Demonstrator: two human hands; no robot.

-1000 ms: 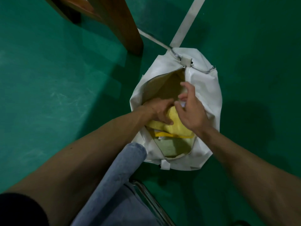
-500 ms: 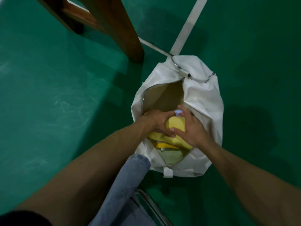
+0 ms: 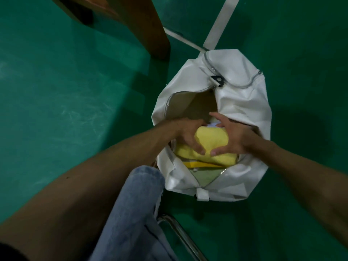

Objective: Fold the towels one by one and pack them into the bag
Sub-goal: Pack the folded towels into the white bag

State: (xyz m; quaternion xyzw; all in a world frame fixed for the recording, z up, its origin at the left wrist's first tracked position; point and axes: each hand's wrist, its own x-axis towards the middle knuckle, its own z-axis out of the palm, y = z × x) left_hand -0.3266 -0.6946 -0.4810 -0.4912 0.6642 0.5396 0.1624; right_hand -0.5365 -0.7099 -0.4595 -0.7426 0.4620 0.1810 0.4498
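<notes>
The right hand (image 3: 233, 136) has dropped beside the left hand (image 3: 186, 132), both clasping the yellow towel (image 3: 209, 140), apparently seating it in the white bag (image 3: 243, 102).

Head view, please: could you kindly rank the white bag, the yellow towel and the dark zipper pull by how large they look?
Largest: white bag.
Middle: yellow towel, partly covered by the left hand and right hand.
Smallest: dark zipper pull.

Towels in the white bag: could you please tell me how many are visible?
3: a pale yellow towel on top, a deeper yellow one beneath it, a pale green one lowest. More may be hidden underneath.
</notes>
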